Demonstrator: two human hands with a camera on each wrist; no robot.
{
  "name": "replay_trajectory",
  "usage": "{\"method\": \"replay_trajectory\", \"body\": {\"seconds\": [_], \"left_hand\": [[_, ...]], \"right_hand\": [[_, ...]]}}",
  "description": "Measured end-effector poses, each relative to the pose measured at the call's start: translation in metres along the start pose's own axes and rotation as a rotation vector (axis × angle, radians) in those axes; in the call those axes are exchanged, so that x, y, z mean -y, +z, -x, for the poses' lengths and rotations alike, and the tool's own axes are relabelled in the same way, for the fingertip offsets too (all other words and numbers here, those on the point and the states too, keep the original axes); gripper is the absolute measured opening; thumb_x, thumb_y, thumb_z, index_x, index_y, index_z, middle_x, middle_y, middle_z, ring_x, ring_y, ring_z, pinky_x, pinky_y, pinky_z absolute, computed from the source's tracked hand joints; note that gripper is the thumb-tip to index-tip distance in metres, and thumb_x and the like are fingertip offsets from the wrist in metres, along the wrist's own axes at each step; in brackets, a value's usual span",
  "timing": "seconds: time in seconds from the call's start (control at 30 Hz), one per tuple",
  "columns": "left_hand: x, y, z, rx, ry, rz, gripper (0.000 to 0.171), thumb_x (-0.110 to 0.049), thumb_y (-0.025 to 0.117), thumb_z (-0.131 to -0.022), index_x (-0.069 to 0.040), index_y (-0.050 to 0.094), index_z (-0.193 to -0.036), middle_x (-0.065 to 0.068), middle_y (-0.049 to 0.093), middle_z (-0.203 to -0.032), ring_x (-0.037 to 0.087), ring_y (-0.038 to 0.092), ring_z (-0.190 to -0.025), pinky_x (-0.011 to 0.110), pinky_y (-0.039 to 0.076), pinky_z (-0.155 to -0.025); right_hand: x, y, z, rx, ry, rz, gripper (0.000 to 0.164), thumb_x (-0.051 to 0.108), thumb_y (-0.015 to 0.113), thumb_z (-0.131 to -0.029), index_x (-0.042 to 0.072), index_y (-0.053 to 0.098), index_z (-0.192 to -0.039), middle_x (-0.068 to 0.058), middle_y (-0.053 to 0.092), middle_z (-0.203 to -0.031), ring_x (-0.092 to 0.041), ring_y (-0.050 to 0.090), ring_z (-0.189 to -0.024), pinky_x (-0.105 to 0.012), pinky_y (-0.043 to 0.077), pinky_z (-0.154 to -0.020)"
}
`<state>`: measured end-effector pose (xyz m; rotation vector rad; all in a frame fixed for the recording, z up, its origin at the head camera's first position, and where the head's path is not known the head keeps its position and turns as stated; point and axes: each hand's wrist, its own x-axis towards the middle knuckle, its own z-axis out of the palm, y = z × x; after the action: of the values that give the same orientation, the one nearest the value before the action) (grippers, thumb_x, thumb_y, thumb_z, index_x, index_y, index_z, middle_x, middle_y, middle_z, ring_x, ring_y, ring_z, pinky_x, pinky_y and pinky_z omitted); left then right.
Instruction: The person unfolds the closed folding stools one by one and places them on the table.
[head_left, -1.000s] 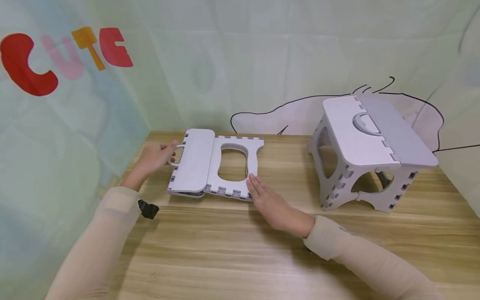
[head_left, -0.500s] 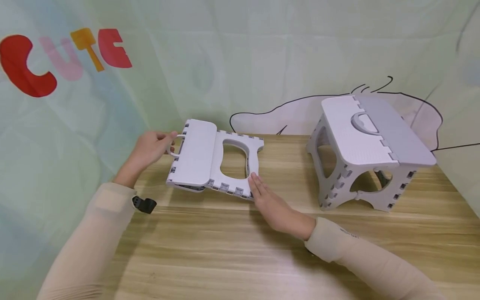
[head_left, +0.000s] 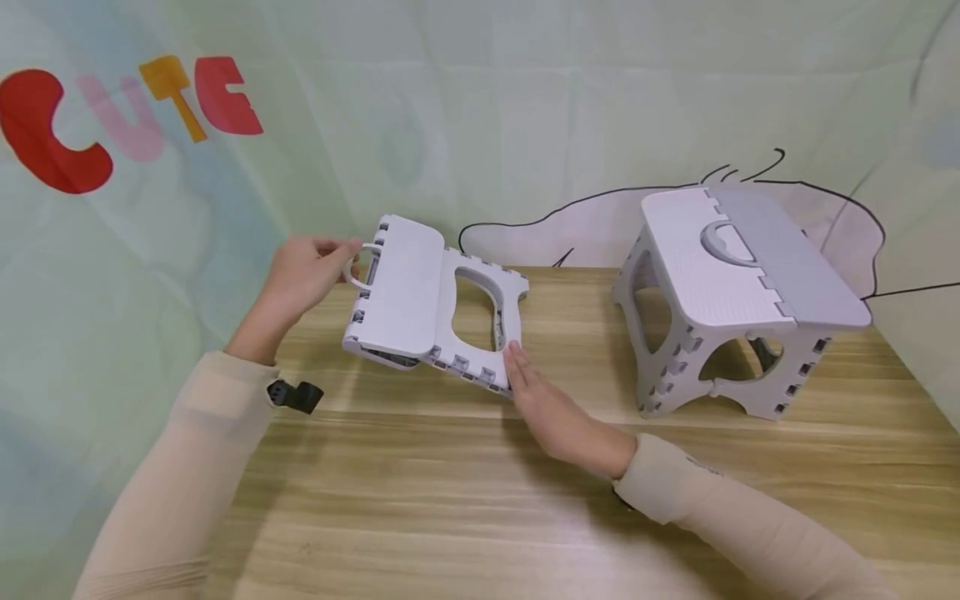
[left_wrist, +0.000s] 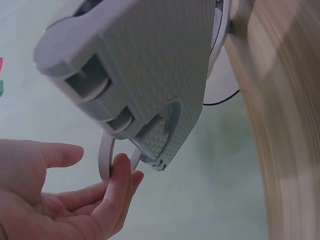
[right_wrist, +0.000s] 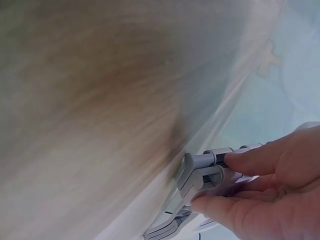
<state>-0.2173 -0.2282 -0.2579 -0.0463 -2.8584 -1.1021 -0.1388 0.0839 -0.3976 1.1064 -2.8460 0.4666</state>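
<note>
A white folding stool (head_left: 405, 292), folded flat, slants up to the left over the table. My left hand (head_left: 300, 275) has its fingers hooked through the loop handle (left_wrist: 104, 155) at the stool's raised end. In the left wrist view the thumb stands apart from that loop. My right hand (head_left: 551, 417) pinches the lower corner of the stool's leg panel, close to the tabletop. The right wrist view shows its thumb on one side of the leg corner (right_wrist: 197, 172) and fingers on the other.
A second folding stool (head_left: 686, 258), white and grey, stands unfolded on the wooden table (head_left: 465, 492) to the right. Behind the table hangs a pale green printed cloth (head_left: 420, 117), which also covers the left side.
My left hand has moved up, lifting the handle end of the folded stool so that it tilts more steeply. The right hand stays at the lower corner. The unfolded stool has not moved.
</note>
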Motion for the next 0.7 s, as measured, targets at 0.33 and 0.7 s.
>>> {"method": "replay_trajectory", "body": {"seconds": [0.33,0.7], "left_hand": [[-0.025,0.001,-0.002,-0.035,0.037,0.023,0.066,-0.055,0.046,-0.101,0.000,0.061,-0.134,0.019,0.066,-0.117,0.033,0.062,-0.102,0.041,0.049,-0.083],[-0.051,0.002,-0.003,-0.041,0.077,0.050,0.063,-0.053,0.048,-0.101,-0.002,0.060,-0.136,0.018,0.066,-0.120,0.031,0.064,-0.104,0.038,0.048,-0.083]], "right_hand": [[-0.001,-0.003,0.003,0.005,0.069,-0.069,0.062,-0.018,0.044,-0.095,-0.018,0.015,-0.149,-0.037,0.012,-0.155,-0.043,0.020,-0.145,-0.047,0.027,-0.114],[-0.003,-0.002,0.007,-0.034,0.093,-0.091,0.068,-0.022,0.047,-0.089,-0.017,0.016,-0.150,-0.036,0.014,-0.155,-0.043,0.024,-0.144,-0.045,0.030,-0.112]]}}
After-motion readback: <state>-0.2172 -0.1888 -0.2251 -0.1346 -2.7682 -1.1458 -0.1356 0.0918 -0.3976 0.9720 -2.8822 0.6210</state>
